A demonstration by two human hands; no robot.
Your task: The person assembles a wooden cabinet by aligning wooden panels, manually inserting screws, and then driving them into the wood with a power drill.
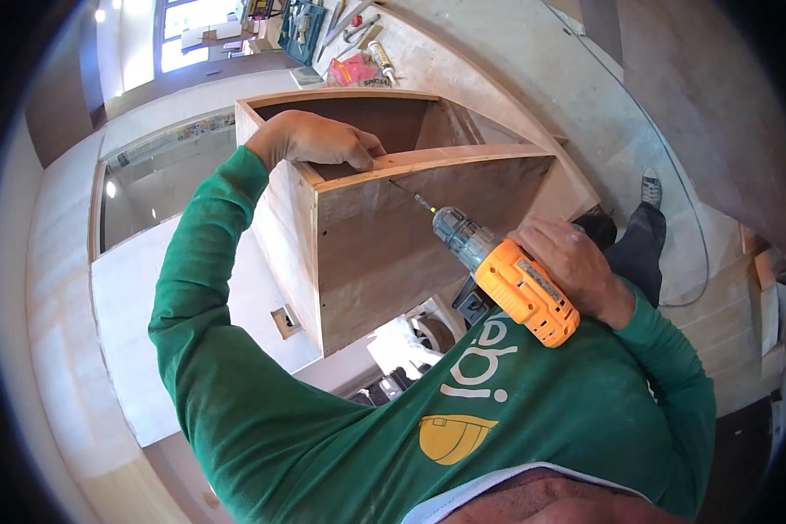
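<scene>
A cordless drill (524, 293) with an orange body and grey chuck is in my right hand (569, 264), whose fingers are closed round it behind the chuck. Its thin bit (409, 193) points at the side panel of an open wooden box (410, 240), with the tip at the panel just below the upper edge. My left hand (319, 140) reaches over the box's corner, its fingers curled closed at that upper edge, near the bit. Part of the box's inside is hidden behind this hand. Small dark holes or screws dot the panel's left end.
Beyond the box, a sealant tube (381, 61), a pink plastic bag (355, 72) and a teal tool case (301, 31) lie on a wooden surface. A cable (646, 113) runs across the floor at right. A framed opening (162, 179) is at left.
</scene>
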